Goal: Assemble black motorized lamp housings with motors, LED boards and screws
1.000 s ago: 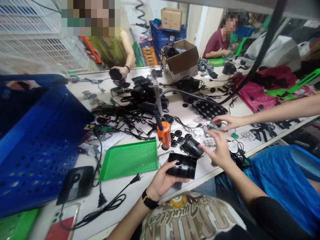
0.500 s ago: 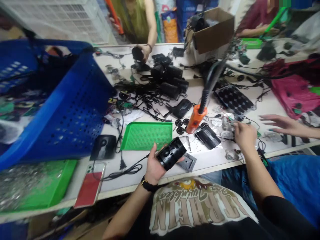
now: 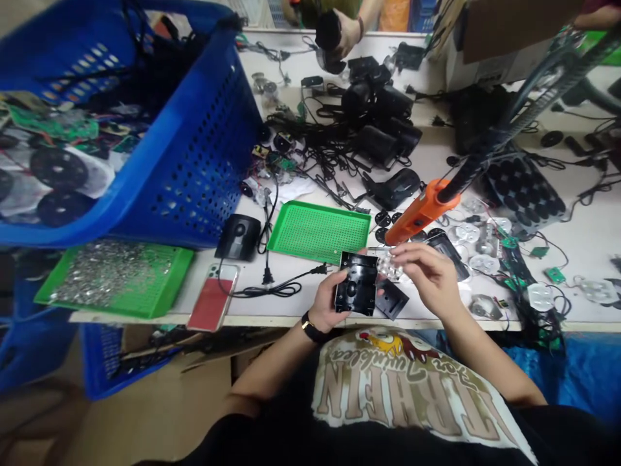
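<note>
Black plastic lamp housing (image 3: 356, 283), rectangular and glossy, lies gripped in the person's left hand (image 3: 324, 301), its fingers (image 3: 324, 296) wrapped wide around the lower left edge. A black wristwatch (image 3: 313, 327) circles that wrist. At three o'clock from the housing, the right hand (image 3: 429, 275) has its fingers (image 3: 406, 254) drawn into a narrow pinch on a clear moulded lens plate (image 3: 389, 265), which sits just beside the housing's right edge.

A small square black plastic plate (image 3: 392, 299) lies on the white worktop (image 3: 436, 155) at four o'clock from the housing. An orange-handled electric tool (image 3: 420, 212) hangs at one o'clock, close above the right hand. A green perforated plastic tray (image 3: 319, 232) sits at eleven o'clock, and a smartphone in a red case (image 3: 212, 298) lies at nine o'clock. Farther along at nine o'clock, a green tray of small silvery metal pieces (image 3: 116, 278) sits on the worktop's edge. A blue perforated plastic basket (image 3: 204, 142) stands at ten o'clock. At twelve o'clock, beyond a heap of black cylindrical lamp bodies (image 3: 376, 123), a co-worker's hand (image 3: 345, 35) grips another black cylinder (image 3: 328, 40).
</note>
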`<control>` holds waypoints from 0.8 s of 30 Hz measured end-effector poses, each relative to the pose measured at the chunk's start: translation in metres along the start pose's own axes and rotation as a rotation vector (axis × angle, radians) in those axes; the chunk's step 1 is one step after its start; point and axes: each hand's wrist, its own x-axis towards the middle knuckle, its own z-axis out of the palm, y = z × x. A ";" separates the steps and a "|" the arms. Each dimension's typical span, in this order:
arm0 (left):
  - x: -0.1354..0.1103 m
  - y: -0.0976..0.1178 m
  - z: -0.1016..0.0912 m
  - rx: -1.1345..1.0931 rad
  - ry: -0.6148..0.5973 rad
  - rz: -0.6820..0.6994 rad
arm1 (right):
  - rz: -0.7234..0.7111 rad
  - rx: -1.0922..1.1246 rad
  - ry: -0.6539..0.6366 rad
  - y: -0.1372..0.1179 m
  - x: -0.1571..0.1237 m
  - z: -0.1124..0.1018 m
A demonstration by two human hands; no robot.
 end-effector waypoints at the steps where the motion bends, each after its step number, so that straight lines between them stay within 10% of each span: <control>1: -0.001 0.000 0.000 -0.002 0.006 -0.001 | -0.029 -0.032 -0.010 -0.001 0.001 0.001; 6: -0.004 -0.001 0.004 0.012 0.090 0.166 | 0.058 0.064 0.030 -0.004 -0.001 0.005; 15: -0.008 -0.006 0.019 0.158 0.152 0.513 | 0.616 0.631 -0.058 -0.001 -0.021 0.034; 20: -0.017 -0.018 0.014 0.132 -0.026 0.476 | 0.473 0.501 -0.031 0.002 -0.012 0.032; 24: -0.031 -0.001 0.007 0.040 -0.135 0.159 | 0.285 0.259 -0.147 0.008 0.001 0.015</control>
